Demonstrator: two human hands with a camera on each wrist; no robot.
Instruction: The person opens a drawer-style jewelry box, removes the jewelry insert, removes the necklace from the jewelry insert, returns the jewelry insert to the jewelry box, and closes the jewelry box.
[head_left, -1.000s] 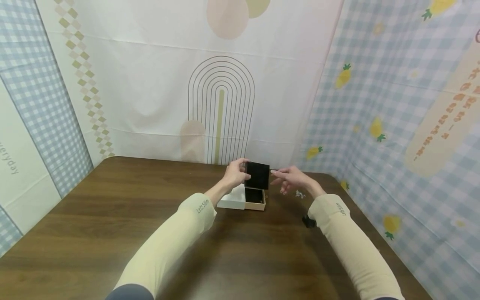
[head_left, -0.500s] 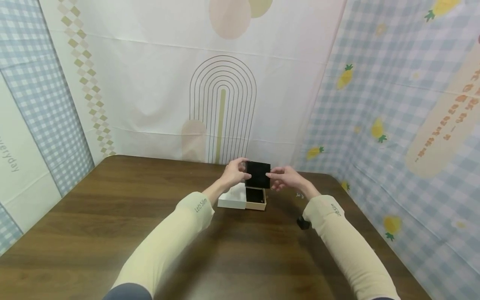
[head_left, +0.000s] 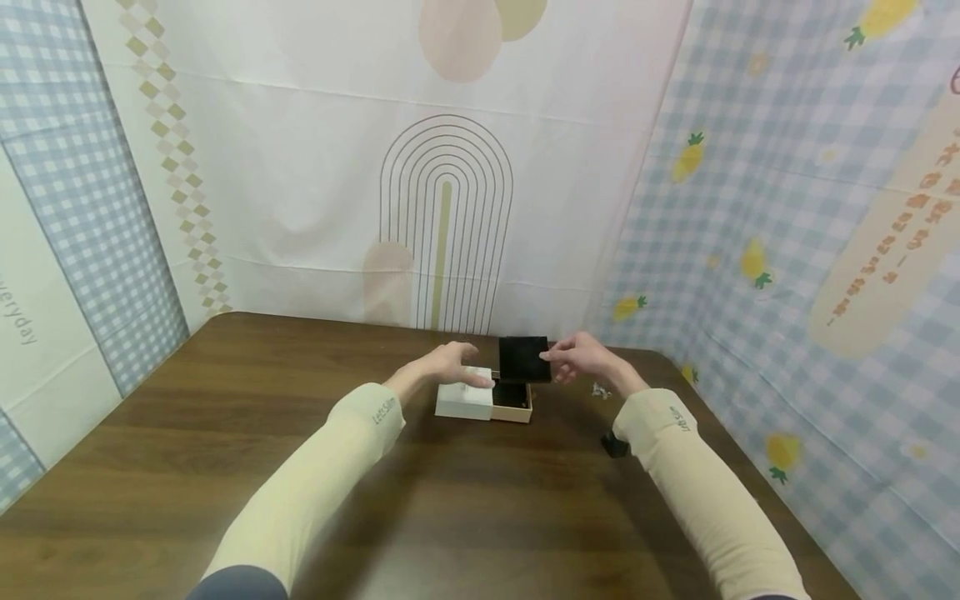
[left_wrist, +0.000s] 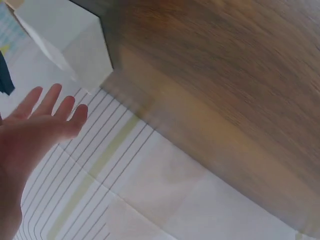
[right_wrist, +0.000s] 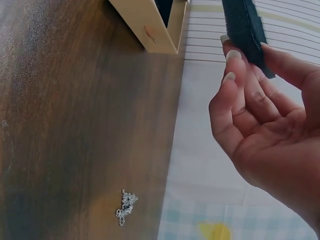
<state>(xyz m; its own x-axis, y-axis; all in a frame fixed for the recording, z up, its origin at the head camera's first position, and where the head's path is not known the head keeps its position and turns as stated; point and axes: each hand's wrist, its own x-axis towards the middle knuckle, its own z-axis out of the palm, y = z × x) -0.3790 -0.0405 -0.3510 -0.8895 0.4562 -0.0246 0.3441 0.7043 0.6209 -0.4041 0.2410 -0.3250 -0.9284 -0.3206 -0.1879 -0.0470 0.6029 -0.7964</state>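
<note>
My right hand point(head_left: 587, 357) pinches a thin black square pad point(head_left: 522, 360) by its right edge, thumb on the near face. The pad stands upright over a pull-out drawer box; in the right wrist view the pad point(right_wrist: 245, 35) is seen nearly edge-on. Below it the tan drawer point(head_left: 513, 413), black inside, sticks out to the right of its white sleeve point(head_left: 462, 403). Over the sleeve hovers my left hand point(head_left: 448, 363), fingers spread and loosely bent, holding nothing. In the left wrist view that hand point(left_wrist: 42, 125) is beside the white sleeve point(left_wrist: 70, 37).
A silver chain point(right_wrist: 126, 206) lies bunched on the brown wooden table point(head_left: 300, 467), right of the drawer. The drawer's end bears a small pull loop point(right_wrist: 150, 34). Behind the table hangs a white printed cloth point(head_left: 315, 183); a checked cloth point(head_left: 795, 217) hangs at the right.
My right hand has come to the pad's right edge and taken hold. My left hand has let go and moved left and down to the sleeve. The pad has shifted slightly right and down.
</note>
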